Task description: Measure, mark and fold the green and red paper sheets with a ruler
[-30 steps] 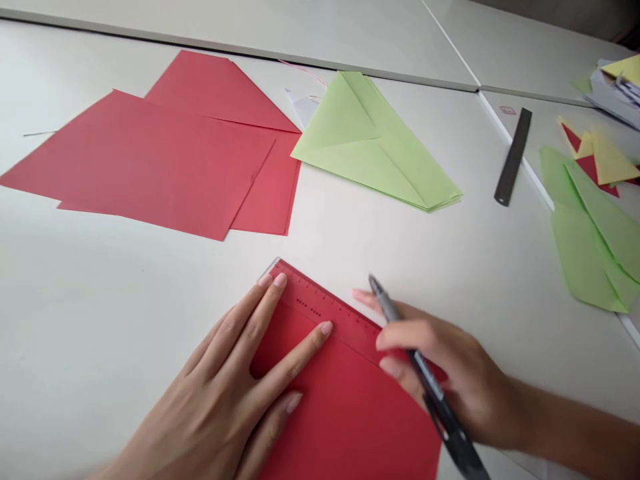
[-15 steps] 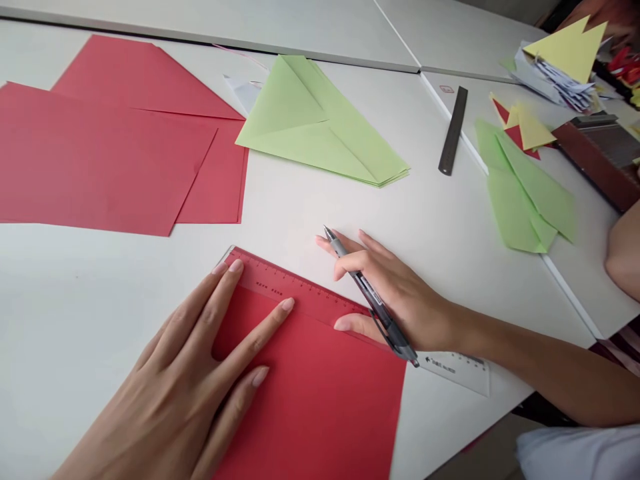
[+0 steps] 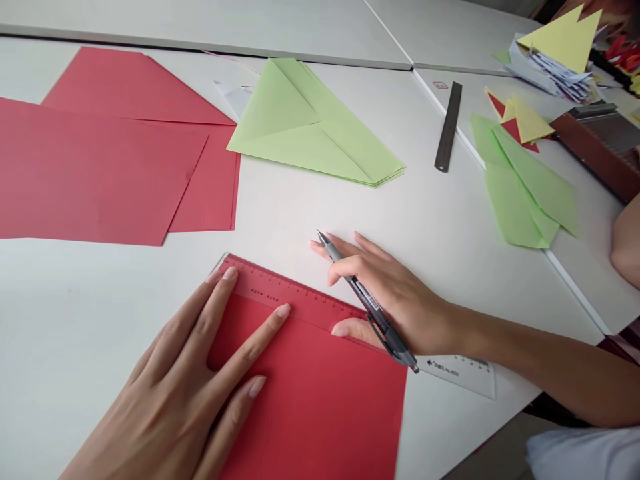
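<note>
A red sheet of paper (image 3: 320, 400) lies in front of me with a clear plastic ruler (image 3: 460, 375) along its upper edge. My left hand (image 3: 185, 360) rests flat on the sheet with fingers spread, the fingertips pressing on the ruler and its left end. Gripped in my right hand (image 3: 405, 300) is a grey and black pen (image 3: 373, 303), its tip pointing up and left, clear of the paper. The right thumb lies on the ruler, while the other fingertips are beyond its upper edge, over the white table.
Red sheets (image 3: 90, 180) overlap at the left. Folded green paper (image 3: 310, 133) lies ahead, with a dark metal ruler (image 3: 449, 127) right of it. Farther right are more green paper (image 3: 520, 180), yellow and red pieces (image 3: 525, 123), a brown paper trimmer (image 3: 595, 147) and another person's arm (image 3: 626, 243).
The view has shifted slightly, so the sheets ahead appear a little farther left. Both hands, the pen and the ruler keep almost the same places on the red sheet.
</note>
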A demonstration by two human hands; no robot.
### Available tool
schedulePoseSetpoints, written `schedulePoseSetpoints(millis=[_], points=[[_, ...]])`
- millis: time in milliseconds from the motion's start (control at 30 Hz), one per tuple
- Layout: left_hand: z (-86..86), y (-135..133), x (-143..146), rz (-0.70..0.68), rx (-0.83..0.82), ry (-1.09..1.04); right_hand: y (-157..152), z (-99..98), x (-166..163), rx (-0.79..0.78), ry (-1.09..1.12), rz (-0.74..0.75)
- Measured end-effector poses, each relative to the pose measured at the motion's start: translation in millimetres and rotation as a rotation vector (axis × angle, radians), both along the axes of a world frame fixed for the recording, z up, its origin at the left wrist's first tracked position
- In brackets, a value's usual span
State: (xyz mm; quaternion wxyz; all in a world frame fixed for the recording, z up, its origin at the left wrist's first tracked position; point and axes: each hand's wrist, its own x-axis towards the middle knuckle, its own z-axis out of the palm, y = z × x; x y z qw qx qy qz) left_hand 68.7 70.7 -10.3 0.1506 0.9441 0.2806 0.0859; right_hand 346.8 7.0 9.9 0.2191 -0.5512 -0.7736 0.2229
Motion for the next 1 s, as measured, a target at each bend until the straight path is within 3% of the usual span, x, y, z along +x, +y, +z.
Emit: schedulePoseSetpoints(millis=[267,633,1000], points=[[6.8,0,3,-0.014,0.047,0.011,-2,-3.7,-1,-0.002,-0.006,-0.002],[17.3,3,1,-0.13,0.259,0.104,-7,-5.9,-4,-0.026,-0.027,-0.029],[14.3,3,-1,-0.133,0.305,0.08,-7,-8.2,-5,-0.025,-0.026,-0.019]])
